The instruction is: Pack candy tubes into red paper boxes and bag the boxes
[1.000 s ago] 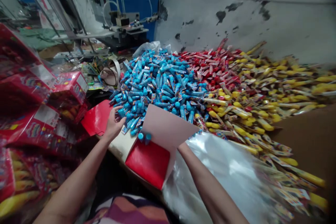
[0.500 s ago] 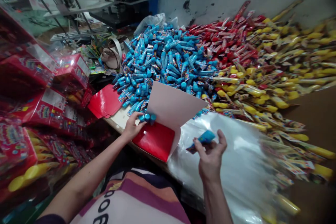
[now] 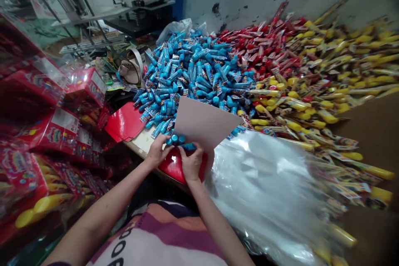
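My left hand (image 3: 156,151) is closed around a few small blue capped tubes (image 3: 174,138), their round caps side by side at the left edge of a red glossy card sheet (image 3: 172,165). Close beside it, my right hand (image 3: 191,163) pinches one more blue tube (image 3: 188,146), lying sideways over the card. Behind both hands, a pale cardboard flap (image 3: 202,122) stands up. Part of the red card is covered by my right hand.
Piles of blue tubes (image 3: 190,66), red ones (image 3: 264,50) and yellow ones (image 3: 299,106) fill the back and right. Clear plastic bags (image 3: 262,174) lie at my right. Red packed boxes (image 3: 52,131) are stacked left, near folded red card (image 3: 125,121). A machine (image 3: 137,4) stands behind.
My right hand has moved left from above the plastic bags, bringing its blue tube over the red card beside my left hand. My left hand has stayed in place with its tubes.
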`<act>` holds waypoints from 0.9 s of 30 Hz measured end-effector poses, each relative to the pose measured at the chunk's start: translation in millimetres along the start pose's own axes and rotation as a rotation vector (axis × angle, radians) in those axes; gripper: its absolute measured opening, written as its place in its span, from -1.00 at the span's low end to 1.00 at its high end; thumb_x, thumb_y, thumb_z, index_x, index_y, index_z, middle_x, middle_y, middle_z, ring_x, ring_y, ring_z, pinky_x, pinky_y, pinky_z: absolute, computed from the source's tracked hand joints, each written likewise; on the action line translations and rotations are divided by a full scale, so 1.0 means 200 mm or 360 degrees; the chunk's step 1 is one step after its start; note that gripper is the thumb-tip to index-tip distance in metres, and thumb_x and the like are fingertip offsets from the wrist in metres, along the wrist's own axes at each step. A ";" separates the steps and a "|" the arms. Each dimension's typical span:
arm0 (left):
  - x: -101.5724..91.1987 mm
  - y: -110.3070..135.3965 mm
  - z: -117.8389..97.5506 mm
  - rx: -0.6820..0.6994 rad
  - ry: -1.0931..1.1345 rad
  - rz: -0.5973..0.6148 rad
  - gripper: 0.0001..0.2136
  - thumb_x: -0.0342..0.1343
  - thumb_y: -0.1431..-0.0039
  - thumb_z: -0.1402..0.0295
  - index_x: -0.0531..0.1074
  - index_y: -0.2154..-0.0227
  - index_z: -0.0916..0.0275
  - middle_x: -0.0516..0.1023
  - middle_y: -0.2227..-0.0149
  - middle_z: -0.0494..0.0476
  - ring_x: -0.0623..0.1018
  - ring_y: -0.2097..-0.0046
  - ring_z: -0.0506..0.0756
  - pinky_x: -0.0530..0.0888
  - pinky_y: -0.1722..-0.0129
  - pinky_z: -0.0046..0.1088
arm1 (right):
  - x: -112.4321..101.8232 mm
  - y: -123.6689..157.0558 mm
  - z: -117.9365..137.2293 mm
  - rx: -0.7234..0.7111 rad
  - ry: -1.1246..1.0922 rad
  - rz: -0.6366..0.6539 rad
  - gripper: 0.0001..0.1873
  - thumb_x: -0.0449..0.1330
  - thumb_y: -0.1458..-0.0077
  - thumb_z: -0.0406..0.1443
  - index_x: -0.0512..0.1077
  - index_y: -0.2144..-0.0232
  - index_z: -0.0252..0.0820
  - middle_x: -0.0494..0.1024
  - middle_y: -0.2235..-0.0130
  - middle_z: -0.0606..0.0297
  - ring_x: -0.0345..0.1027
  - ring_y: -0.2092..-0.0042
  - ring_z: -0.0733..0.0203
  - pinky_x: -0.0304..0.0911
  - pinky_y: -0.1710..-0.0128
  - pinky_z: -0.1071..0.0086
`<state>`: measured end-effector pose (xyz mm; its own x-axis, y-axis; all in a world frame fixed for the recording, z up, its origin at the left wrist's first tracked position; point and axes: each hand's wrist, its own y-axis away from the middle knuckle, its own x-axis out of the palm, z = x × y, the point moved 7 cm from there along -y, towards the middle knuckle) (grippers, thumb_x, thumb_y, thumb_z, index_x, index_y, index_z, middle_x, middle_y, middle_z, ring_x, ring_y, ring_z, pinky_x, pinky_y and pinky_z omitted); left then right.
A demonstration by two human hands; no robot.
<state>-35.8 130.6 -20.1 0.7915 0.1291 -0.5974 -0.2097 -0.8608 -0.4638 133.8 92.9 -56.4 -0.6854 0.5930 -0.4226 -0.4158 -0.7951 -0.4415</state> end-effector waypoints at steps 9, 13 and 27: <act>0.02 -0.02 0.02 0.0007 0.0138 0.0142 -0.76 0.14 -0.17 0.37 0.38 0.09 0.18 0.49 0.21 0.13 0.48 0.18 0.09 0.44 0.17 -0.36 | 0.14 0.08 0.10 -0.0407 0.0415 0.0405 -0.72 0.08 -0.24 -0.23 0.28 0.01 -0.12 0.42 0.13 0.14 0.42 0.30 0.19 0.31 0.43 0.41; 0.02 0.00 0.05 -0.0041 0.0139 0.0059 -0.75 0.14 -0.17 0.36 0.37 0.08 0.18 0.48 0.22 0.11 0.47 0.23 0.05 0.44 0.24 -0.40 | 0.16 0.09 0.13 -0.0530 0.0531 0.0499 -0.67 0.05 -0.25 -0.30 0.26 -0.07 -0.06 0.42 0.09 0.13 0.44 0.28 0.20 0.33 0.42 0.43; 0.05 0.07 0.06 -0.0078 -0.0036 -0.0011 -0.73 0.13 -0.16 0.38 0.39 0.06 0.18 0.38 0.13 0.20 0.43 0.05 0.17 0.42 0.01 -0.15 | 0.07 0.03 0.13 -0.0380 0.0199 0.0426 -0.68 0.04 -0.25 -0.27 0.26 -0.05 -0.17 0.39 0.13 0.11 0.41 0.15 0.13 0.42 0.19 0.26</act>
<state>-38.0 125.8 -40.3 0.7794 0.1459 -0.6093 -0.1753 -0.8829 -0.4356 106.9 93.3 -43.4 -0.6664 0.3907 -0.6350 -0.0703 -0.8808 -0.4682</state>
